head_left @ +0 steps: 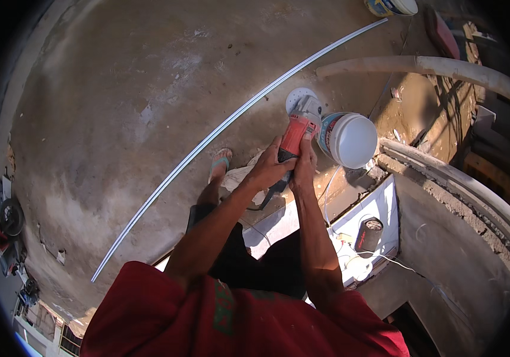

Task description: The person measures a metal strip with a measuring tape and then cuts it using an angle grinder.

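A red and grey angle grinder (296, 132) is held out in front of me, with a round pale disc (300, 99) at its far end. My left hand (267, 168) is closed around the rear of its body. On the other side my right hand (305, 165) grips it too, thumb along the top. The dark tail of the tool and its cord hang below my hands. Just right of the grinder is a white bucket (353, 141) with a printed blue band. I cannot tell whether the disc touches the surface behind it.
A long, thin, pale metal strip (225, 124) lies diagonally across the concrete floor (106, 131). My sandaled foot (221, 160) is beside it. At lower right are a black cylindrical speaker-like object (369, 235) and white cables (398, 262). A grey pipe (445, 66) and another bucket (392, 6) are farther off.
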`<action>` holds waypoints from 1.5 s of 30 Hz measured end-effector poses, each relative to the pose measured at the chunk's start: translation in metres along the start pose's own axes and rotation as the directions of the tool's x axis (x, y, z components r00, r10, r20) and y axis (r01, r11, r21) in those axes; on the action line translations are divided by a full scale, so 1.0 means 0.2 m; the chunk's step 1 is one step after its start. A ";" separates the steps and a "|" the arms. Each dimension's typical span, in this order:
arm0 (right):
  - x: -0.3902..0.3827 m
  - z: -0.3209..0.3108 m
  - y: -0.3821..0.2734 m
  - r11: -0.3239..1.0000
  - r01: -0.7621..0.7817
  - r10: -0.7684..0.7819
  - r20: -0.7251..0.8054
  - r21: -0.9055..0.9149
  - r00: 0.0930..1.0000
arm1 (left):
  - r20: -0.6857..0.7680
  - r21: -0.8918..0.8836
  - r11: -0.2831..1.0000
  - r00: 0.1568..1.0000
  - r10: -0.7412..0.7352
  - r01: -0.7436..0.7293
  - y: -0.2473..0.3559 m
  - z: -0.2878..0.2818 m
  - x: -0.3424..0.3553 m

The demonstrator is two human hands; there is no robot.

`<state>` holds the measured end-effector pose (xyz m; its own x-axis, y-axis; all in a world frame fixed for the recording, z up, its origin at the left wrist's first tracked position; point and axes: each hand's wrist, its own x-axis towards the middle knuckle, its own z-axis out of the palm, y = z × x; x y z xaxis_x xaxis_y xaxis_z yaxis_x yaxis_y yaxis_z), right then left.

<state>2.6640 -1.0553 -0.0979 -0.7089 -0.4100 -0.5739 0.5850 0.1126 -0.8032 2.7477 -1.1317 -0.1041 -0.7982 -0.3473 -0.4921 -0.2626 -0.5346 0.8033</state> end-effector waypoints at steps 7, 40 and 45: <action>0.06 0.09 -0.12 0.997 -0.077 0.078 0.042 -0.014 0.996 | -0.055 0.045 0.997 0.997 0.058 -0.056 0.06 0.00 0.04; 0.31 -0.87 -0.76 0.951 -0.265 0.219 0.259 0.159 0.941 | -0.265 0.687 0.719 0.884 0.384 -0.106 0.23 1.23 0.19; 0.44 -0.76 -0.70 0.935 -0.290 0.207 0.346 0.206 0.915 | -0.303 0.602 0.797 0.936 0.178 0.043 0.29 1.08 0.31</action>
<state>2.4594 -0.9693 -0.0609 -0.3910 -0.6649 -0.6364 0.8333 0.0378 -0.5515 2.5661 -1.0176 -0.0151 -0.6300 -0.6535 -0.4195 -0.5702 0.0226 0.8212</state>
